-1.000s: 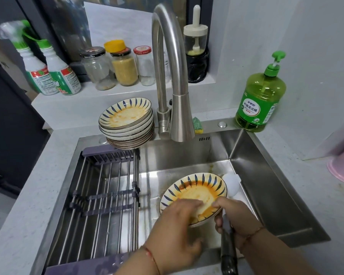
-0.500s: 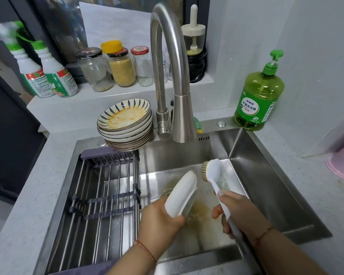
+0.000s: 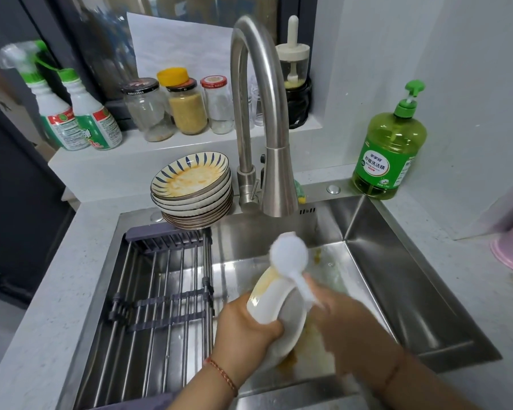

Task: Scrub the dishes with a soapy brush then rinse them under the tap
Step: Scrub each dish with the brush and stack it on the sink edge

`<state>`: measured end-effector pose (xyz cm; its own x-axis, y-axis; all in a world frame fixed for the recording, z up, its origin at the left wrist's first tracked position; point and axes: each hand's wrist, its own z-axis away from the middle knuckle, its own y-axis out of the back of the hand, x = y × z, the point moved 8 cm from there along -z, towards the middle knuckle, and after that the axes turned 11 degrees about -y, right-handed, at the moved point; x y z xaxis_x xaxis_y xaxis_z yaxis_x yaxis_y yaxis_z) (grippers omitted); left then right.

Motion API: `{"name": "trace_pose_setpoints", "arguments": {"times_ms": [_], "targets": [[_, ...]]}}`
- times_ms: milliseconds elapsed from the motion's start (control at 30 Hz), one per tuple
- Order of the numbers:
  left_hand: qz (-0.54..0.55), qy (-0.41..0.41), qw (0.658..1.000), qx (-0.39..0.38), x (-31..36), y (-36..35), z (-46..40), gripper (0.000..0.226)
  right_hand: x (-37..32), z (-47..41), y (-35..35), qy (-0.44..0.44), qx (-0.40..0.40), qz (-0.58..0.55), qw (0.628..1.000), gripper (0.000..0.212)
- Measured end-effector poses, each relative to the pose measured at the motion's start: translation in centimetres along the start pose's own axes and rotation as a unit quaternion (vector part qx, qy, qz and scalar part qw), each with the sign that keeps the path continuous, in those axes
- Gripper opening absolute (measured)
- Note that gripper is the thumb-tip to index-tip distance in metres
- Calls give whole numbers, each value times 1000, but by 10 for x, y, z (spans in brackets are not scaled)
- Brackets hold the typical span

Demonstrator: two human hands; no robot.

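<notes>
Your left hand [image 3: 249,329] grips the tilted white ceramic plate [image 3: 274,309] over the steel sink [image 3: 397,261]; your blurred right hand [image 3: 347,329] clasps the white-handled dish brush [image 3: 289,255] against it.

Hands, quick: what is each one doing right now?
Left hand: grips the tilted white-backed ceramic plate by its rim.
Right hand: blurred, holds the white plastic dish brush by its handle.

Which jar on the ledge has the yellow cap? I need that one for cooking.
The middle jar of the three, filled with yellowish grains; a yellow cap sits atop its dark lid. The left jar has a black lid, the right jar a red one.
</notes>
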<state>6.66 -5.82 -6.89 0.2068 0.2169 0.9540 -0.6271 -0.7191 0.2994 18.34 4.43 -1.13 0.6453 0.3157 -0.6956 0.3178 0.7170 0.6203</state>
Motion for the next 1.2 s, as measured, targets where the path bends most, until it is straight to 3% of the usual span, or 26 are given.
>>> {"name": "trace_pose_setpoints", "arguments": {"times_ms": [67,233,333,467,567,700,833,967,1067,1200], "targets": [[-9,-1,1000,7,0,4,-1,24,17,-9,16,-55,23,-40,997,45],[39,17,998,41,-6,14,-8,28,-17,23,-13,35,-7,85,996,52],[41,16,998,33,-8,16,-11,34,-16,25,-19,24,-3,120,993,53],[18,10,1000,21,-3,17,-9,27,12,0,5,-40,6,43,998,47],[27,5,999,23,-2,15,-8,26,3,12,1,-9,11,49,999,49],[47,-11,999,14,1,13,-10,29,-21,37,-33,8,-71,162,984,54],[26,-1,1000,0,0,11,-8,23,-1,18,-11,-12,3,133,991,52],[-26,-15,999,-19,5,13,-5,27,18,0,9,-53,19,77,995,47],[-17,-11,1000,-12,5,12,-5,24,5,13,2,2,34,88,996,50],[28,3,1000,-11,1,9,-5,18,-22,36,-39,6,-59,174,983,61]]}}
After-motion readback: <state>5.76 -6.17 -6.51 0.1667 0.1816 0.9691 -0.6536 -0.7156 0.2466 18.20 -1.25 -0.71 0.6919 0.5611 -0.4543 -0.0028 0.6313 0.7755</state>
